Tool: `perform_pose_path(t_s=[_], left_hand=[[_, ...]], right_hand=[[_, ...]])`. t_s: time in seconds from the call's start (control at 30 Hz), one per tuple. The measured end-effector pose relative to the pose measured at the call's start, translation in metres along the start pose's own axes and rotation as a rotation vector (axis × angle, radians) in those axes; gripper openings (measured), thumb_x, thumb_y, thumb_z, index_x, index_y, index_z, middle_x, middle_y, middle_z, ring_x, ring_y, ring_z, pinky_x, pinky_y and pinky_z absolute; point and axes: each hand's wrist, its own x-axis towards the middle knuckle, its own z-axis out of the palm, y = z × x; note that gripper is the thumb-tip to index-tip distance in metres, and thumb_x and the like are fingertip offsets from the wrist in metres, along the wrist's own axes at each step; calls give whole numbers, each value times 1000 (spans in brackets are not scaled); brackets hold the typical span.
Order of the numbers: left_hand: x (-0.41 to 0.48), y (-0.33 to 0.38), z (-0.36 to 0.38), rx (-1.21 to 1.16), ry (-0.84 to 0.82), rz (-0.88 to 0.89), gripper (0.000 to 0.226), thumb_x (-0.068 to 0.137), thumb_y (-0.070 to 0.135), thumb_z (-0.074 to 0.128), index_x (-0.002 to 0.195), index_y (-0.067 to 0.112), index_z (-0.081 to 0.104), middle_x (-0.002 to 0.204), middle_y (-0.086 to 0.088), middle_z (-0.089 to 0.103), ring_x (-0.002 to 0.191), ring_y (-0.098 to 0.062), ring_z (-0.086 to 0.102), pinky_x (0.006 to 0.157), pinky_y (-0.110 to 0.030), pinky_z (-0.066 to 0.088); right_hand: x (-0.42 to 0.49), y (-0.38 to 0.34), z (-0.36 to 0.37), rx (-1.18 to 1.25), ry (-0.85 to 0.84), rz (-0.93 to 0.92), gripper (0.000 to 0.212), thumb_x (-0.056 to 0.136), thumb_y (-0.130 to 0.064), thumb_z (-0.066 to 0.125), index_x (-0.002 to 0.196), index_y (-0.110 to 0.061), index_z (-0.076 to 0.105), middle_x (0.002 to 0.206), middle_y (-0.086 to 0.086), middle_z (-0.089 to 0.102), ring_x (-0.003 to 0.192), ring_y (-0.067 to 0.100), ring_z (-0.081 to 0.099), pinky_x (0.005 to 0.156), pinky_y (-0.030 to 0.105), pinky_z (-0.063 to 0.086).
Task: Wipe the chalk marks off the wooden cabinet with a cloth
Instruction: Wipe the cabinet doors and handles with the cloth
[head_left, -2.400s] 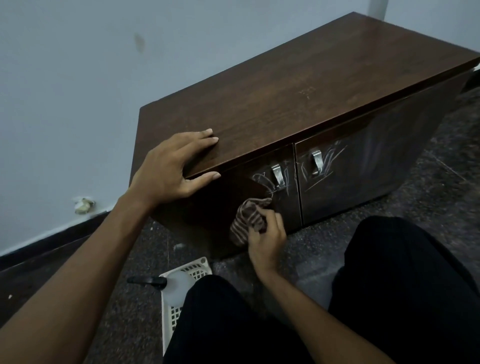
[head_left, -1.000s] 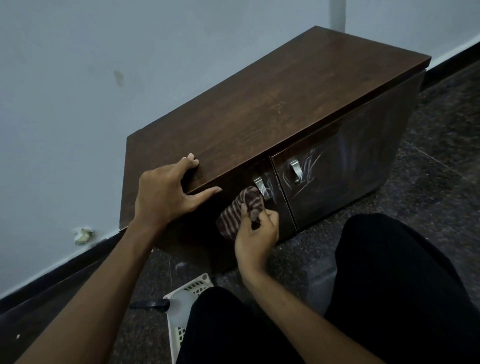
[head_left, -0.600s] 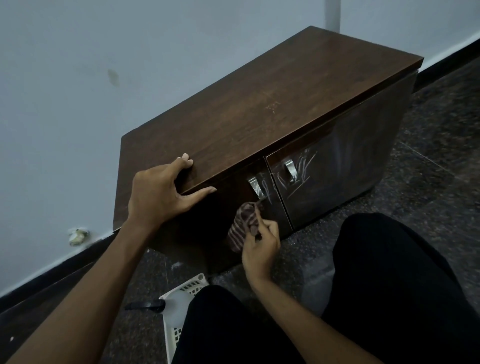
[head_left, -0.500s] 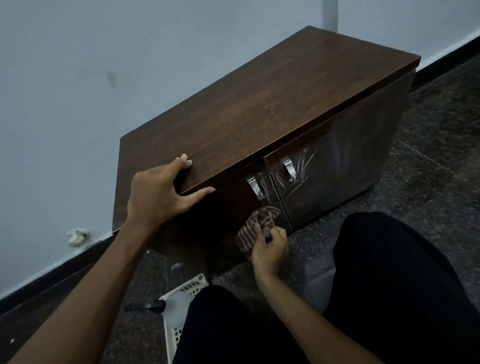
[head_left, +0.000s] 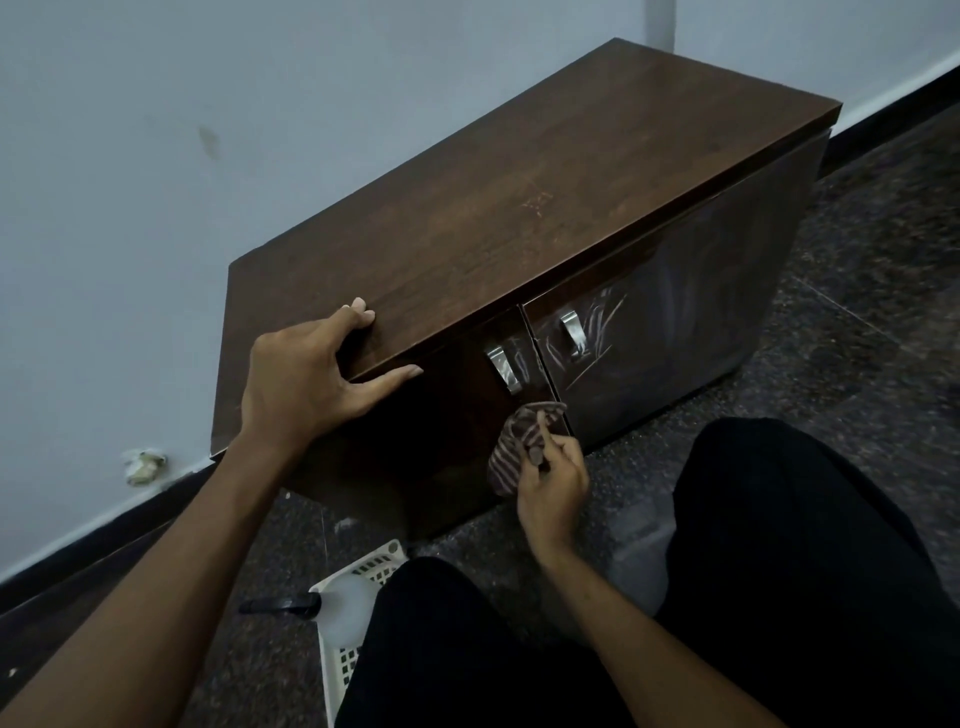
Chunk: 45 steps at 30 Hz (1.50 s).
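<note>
Against a pale wall (head_left: 156, 156), a person's left hand (head_left: 306, 379) clamps the wooden cabinet (head_left: 519, 208) by its top edge, apparently to steady it, while the right hand (head_left: 553, 483) pinches a striped cloth (head_left: 511, 452) to the door (head_left: 457, 400), just below the chalk marks (head_left: 597, 332).

Striped cloth (head_left: 511, 452) against chalk-scribbled dark wooden cabinet (head_left: 519, 208)
</note>
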Motion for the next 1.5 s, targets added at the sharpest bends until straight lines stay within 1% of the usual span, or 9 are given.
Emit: perform_pose_path(t_s=[0.1, 0.17, 0.37, 0.5, 0.63, 0.83, 1.1, 1.33, 1.5], left_hand=[[0, 1, 1, 1, 9, -1, 70, 76, 71, 70, 114, 12, 73, 122, 0, 72, 101, -17, 73, 83, -36, 60], [0, 1, 0, -4, 7, 1, 70, 76, 71, 70, 114, 12, 73, 122, -1, 72, 101, -18, 74, 83, -36, 60], [0, 1, 1, -7, 8, 4, 70, 76, 70, 71, 115, 12, 72, 121, -1, 72, 100, -18, 74, 82, -35, 60], [0, 0, 1, -2, 9, -9, 70, 75, 70, 72, 115, 13, 72, 122, -1, 72, 101, -18, 73, 82, -35, 60], [0, 0, 2, 2, 17, -6, 69, 75, 71, 71, 114, 13, 72, 122, 0, 72, 102, -17, 73, 82, -35, 60], [0, 0, 3, -3, 17, -3, 69, 77, 70, 71, 115, 12, 72, 121, -2, 73, 102, -19, 73, 82, -37, 60], [0, 0, 3, 9, 25, 6, 68, 77, 70, 71, 113, 12, 72, 121, -2, 73, 101, -19, 74, 81, -37, 60], [0, 0, 2, 6, 31, 12, 69, 77, 71, 70, 112, 11, 72, 121, -2, 73, 101, -19, 74, 80, -38, 61], [0, 0, 3, 7, 26, 16, 69, 78, 71, 71, 114, 11, 72, 120, -2, 73, 101, -20, 74, 81, -40, 61]], right_hand=[[11, 5, -3, 3, 68, 92, 37, 86, 2, 69, 123, 2, 65, 93, 0, 55, 81, 10, 56, 74, 33, 56], [16, -1, -5, 16, 86, 42, 38, 86, 4, 69, 124, 1, 65, 94, -2, 54, 85, 13, 57, 75, 29, 56], [34, -26, -24, -67, 127, -364, 63, 76, 19, 62, 128, -18, 64, 102, -9, 58, 91, 14, 55, 75, 18, 51], [55, -37, -42, -188, 175, -635, 54, 80, 11, 53, 122, -18, 69, 106, 3, 68, 92, 18, 52, 76, 43, 53], [69, -65, -51, -294, 171, -791, 49, 83, 10, 58, 121, -18, 71, 111, 2, 69, 87, 21, 53, 67, 36, 53], [73, -82, -51, -339, 245, -875, 34, 97, 0, 52, 117, -17, 73, 108, 2, 70, 79, 23, 54, 60, 31, 50], [68, -25, -48, -517, 119, -806, 60, 75, 13, 61, 122, -23, 66, 116, -3, 55, 83, 21, 43, 57, 36, 49], [78, -33, -52, -507, 162, -884, 53, 78, 9, 64, 118, -25, 70, 114, 0, 64, 82, 23, 44, 63, 43, 51], [79, -73, -47, -459, 242, -940, 45, 88, 5, 58, 118, -26, 73, 109, 1, 69, 79, 21, 42, 62, 31, 42]])
